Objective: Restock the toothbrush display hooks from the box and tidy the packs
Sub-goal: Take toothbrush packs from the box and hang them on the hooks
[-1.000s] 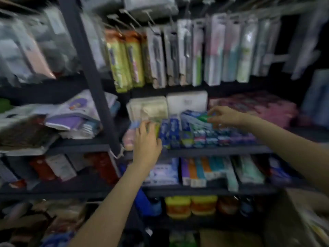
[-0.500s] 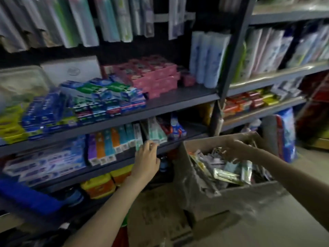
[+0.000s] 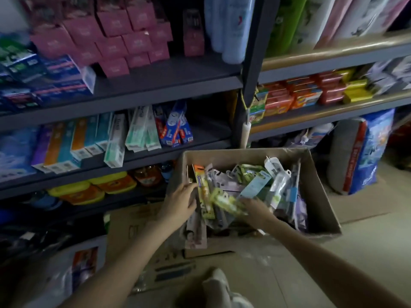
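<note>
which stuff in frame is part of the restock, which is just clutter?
Job:
cardboard box
toothbrush packs in it
left hand, right hand, both among the packs

Just there:
toothpaste boxes
pink boxes
soap bars
blue sack

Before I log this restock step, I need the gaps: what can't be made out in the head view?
- Display hooks: outside the frame's top edge.
- Right hand fingers: buried among packs in the brown cardboard box; grip unclear.
- Left hand: rests on an orange toothbrush pack; hold unclear.
- Pack labels: blurred, unreadable.
</note>
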The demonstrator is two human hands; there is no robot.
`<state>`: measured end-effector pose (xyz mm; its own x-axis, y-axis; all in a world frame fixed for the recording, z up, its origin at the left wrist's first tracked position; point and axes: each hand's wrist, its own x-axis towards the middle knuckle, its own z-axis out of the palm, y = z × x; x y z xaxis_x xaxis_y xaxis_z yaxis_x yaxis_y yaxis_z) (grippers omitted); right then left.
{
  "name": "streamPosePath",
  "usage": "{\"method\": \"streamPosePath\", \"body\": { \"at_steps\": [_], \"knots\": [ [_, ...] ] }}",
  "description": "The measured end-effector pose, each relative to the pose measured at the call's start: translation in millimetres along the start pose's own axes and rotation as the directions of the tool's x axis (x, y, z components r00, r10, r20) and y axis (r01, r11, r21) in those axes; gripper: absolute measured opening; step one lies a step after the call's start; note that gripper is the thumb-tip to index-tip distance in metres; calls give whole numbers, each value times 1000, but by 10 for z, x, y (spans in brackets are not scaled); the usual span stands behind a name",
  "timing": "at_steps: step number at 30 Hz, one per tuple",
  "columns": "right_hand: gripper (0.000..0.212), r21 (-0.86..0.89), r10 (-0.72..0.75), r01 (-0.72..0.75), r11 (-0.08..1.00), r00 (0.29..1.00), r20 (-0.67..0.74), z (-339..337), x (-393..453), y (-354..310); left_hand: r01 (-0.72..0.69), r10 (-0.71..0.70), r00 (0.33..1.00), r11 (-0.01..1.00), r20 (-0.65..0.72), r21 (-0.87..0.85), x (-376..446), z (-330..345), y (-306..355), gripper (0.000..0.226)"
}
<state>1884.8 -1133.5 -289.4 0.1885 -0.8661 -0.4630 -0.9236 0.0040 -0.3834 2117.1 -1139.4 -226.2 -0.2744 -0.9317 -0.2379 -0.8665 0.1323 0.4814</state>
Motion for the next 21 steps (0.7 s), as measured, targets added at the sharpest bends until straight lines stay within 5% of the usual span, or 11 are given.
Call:
{"method": "streamPosePath", "body": {
  "at_steps": [3, 5, 8, 12, 16, 19, 21],
  "knots": [
    [34, 294, -43, 92, 951, 985, -168, -284, 45, -26, 91, -96, 995, 947, -1, -308, 164, 12, 214, 43],
    [33, 259, -175, 211, 942, 972, -157, -435, 76, -60, 174, -161, 985, 846, 70, -505, 303, 29, 400, 31],
    [40, 191, -267, 293, 937, 952, -153, -484, 138, -3, 194, -203, 978, 831, 39, -521, 474, 41, 587, 19],
    [51, 145, -114, 135, 980, 982, -148, -592, 255, 373, 280, -341, 940, 814, -29, -509, 552, 7, 470, 26],
    [53, 1, 74, -75, 997, 986, -149, -645, 384, 788, 333, -492, 867, 694, -83, -638, 425, -22, 245, 14],
    [59, -28, 70, -72, 997, 995, -77, -617, 469, 747, 334, -344, 939, 922, -23, -197, 255, 12, 108, 24],
    [69, -172, 91, -98, 980, 995, -47, -553, 516, 637, 250, -268, 956, 957, 119, 145, 176, 85, 41, 32]
  ]
}}
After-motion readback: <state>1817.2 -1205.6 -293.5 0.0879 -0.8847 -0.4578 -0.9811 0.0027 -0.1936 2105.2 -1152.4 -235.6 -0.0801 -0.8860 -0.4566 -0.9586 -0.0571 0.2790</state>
